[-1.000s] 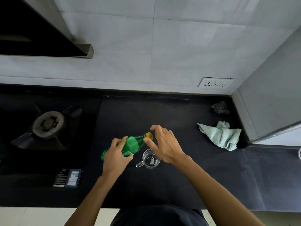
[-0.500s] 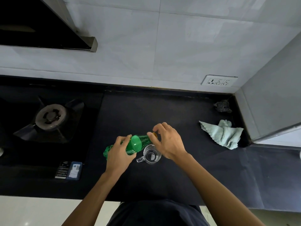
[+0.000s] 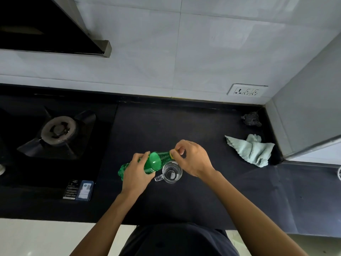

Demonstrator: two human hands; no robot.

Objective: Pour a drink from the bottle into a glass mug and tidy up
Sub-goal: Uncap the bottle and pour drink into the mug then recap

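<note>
Closed onto the yellow cap [image 3: 172, 154] since a second ago, when spread open beside it: fingertips [image 3: 181, 151] of the right hand [image 3: 192, 160], pinching it. Curled round the green bottle [image 3: 157, 161] at mid-body: left hand [image 3: 135, 173], holding it tilted off the black counter [image 3: 166, 126], neck to the right. Just near of the neck, upright on the counter: glass mug [image 3: 171, 173], handle to the left. Well right: pale green cloth [image 3: 252, 150]. Far left: gas burner [image 3: 58, 130].
</note>
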